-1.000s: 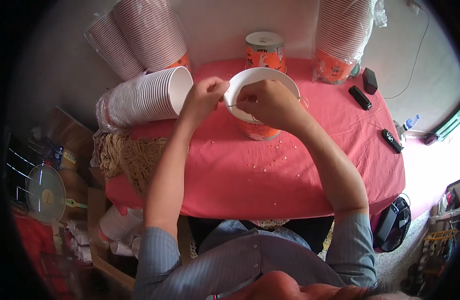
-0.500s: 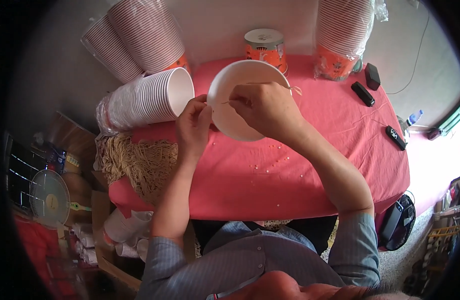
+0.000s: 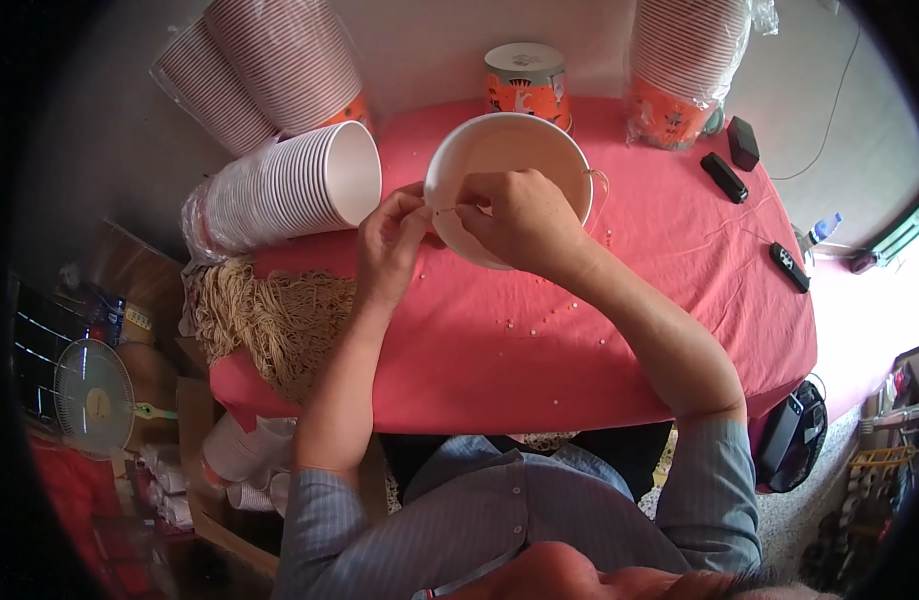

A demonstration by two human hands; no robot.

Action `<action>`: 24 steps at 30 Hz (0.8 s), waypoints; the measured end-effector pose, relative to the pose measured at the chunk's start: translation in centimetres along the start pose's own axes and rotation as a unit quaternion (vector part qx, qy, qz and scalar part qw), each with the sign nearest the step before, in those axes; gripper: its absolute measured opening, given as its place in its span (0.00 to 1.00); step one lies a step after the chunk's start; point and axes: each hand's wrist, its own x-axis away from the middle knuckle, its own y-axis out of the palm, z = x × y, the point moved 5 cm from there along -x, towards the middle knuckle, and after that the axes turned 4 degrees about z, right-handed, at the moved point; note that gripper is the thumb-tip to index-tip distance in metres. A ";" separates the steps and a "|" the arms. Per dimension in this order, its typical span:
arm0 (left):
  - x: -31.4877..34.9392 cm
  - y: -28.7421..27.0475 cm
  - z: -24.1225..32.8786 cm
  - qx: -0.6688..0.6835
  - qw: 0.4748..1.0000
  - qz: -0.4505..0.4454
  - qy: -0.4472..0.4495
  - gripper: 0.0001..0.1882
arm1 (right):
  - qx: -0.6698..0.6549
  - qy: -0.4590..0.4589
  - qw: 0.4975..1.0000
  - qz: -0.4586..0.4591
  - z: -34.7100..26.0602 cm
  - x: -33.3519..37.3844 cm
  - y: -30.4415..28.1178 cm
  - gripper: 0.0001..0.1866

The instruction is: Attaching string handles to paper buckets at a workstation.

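Note:
A white paper bucket (image 3: 510,135) sits tilted on the table, its mouth facing up toward me. At its left wall my left hand (image 3: 388,240) pinches the edge, thumb and fingertips close by a small hole. Reaching over the mouth, my right hand (image 3: 525,215) has its fingers closed on the end of a thin tan cord and brings it to the inside of that same wall. Another part of the cord (image 3: 602,180) loops out over the bucket's right side. My right hand hides most of the cord inside.
Nested white buckets (image 3: 290,185) in plastic lie at left, above a heap of tan cords (image 3: 275,315). A finished-looking orange-printed bucket (image 3: 525,85) and a wrapped stack (image 3: 680,80) stand at the back. Small discs (image 3: 536,331) dot the red tablecloth (image 3: 480,370). Black devices (image 3: 724,177) lie at right.
The bucket has tipped slightly and shifted right, with the cord loop at its right side now hanging lower. My left hand has shifted a little right, and my right hand slightly left.

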 end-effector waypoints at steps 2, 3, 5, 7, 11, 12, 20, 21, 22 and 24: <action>0.0 0.1 0.1 -0.002 1.000 0.003 -0.002 0.09 | 0.002 0.001 1.000 0.000 0.0 0.0 0.0 0.11; 0.0 0.2 0.2 -0.002 1.000 0.001 -0.002 0.10 | 0.002 0.000 1.000 0.001 0.0 0.0 -0.1 0.11; 0.1 0.3 0.2 -0.001 1.000 -0.001 -0.003 0.10 | 0.001 0.000 1.000 0.003 -0.1 0.0 -0.3 0.11; 0.1 0.4 0.2 0.003 1.000 -0.004 0.000 0.10 | -0.001 0.009 1.000 -0.006 -0.1 0.1 -0.3 0.11; 0.1 0.3 0.2 -0.005 1.000 -0.006 0.000 0.09 | 0.002 0.010 1.000 -0.019 -0.2 0.2 -0.2 0.11; 0.2 0.4 0.4 -0.009 1.000 -0.001 -0.002 0.09 | -0.003 0.005 1.000 -0.012 -0.3 0.2 -0.3 0.11; 0.2 0.5 0.6 -0.007 1.000 0.006 0.006 0.09 | 0.013 0.007 1.000 -0.014 -0.2 0.2 -0.2 0.11; 0.2 0.5 0.5 -0.010 1.000 0.002 0.005 0.09 | 0.010 0.006 1.000 -0.013 -0.2 0.2 -0.2 0.11; 0.2 0.4 0.5 -0.012 1.000 -0.002 0.004 0.09 | 0.008 0.005 1.000 -0.012 -0.2 0.2 -0.2 0.11; 0.3 0.6 0.8 -0.013 1.000 -0.003 0.003 0.09 | 0.001 -0.003 1.000 -0.008 -0.1 0.2 -0.2 0.11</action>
